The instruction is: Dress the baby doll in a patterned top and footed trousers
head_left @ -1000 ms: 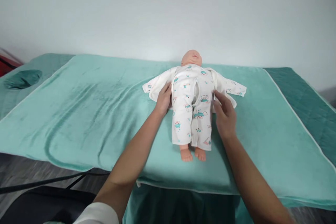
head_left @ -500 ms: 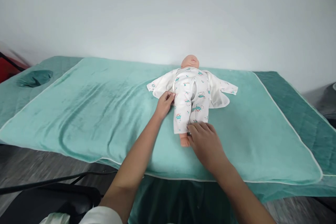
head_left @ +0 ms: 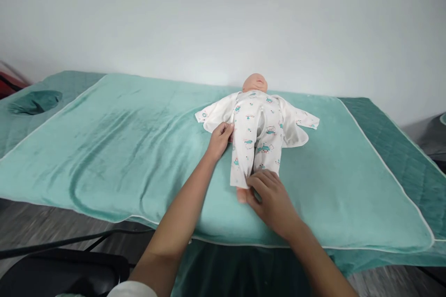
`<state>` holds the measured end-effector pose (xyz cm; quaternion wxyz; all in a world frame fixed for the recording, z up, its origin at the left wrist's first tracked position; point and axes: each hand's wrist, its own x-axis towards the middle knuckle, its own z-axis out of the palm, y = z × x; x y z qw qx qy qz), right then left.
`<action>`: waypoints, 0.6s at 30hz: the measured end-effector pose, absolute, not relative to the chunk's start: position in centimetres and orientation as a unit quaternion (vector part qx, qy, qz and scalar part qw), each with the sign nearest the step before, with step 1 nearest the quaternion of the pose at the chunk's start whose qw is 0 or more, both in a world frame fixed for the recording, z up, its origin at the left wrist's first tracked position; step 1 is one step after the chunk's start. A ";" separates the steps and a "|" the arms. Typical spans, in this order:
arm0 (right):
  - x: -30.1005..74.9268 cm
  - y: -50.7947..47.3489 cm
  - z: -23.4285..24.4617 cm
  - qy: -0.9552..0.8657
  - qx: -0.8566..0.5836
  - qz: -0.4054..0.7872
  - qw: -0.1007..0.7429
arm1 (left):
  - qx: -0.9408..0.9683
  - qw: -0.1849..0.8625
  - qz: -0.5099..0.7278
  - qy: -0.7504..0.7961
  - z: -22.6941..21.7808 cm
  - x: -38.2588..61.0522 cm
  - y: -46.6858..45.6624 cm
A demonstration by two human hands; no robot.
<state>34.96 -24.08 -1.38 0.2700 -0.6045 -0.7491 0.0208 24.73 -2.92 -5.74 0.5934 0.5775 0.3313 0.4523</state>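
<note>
A baby doll (head_left: pixel 255 82) lies face up on the bed, its head toward the wall. White printed baby trousers (head_left: pixel 244 148) are laid over its body, and one foot (head_left: pixel 241 194) shows below the left trouser leg. Under the doll a matching baby shirt (head_left: pixel 296 132) spreads open, sleeves out to both sides. My left hand (head_left: pixel 221 138) is closed at the left edge of the trousers, thumb and fingers pinching there. My right hand (head_left: pixel 270 197) is closed on the lower hem of the trousers; its fingers hide the right leg's cuff.
A teal blanket (head_left: pixel 139 148) with pale piping covers the bed, wrinkled on the left. The bed's face hole (head_left: pixel 36 102) is at the far left. A white wall (head_left: pixel 156 18) stands behind, and a black chair (head_left: pixel 62 274) is at the lower left.
My right hand has moved slightly toward me, and the trouser legs stretch lower, covering more of the foot. My left hand stays at the trousers' side. The view has shifted a little.
</note>
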 end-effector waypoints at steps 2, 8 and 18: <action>34.9 -24.7 -0.4 -0.765 -0.577 0.060 0.279 | 0.580 0.592 0.455 0.325 -5.8 24.7 -2.9; 35.1 -25.3 -0.2 -0.773 -0.576 0.053 0.263 | 0.598 0.569 0.447 0.345 -6.1 24.8 -2.8; 35.5 -26.7 -0.6 -0.764 -0.578 0.072 0.277 | 0.711 0.417 0.439 0.358 -6.7 25.4 -2.0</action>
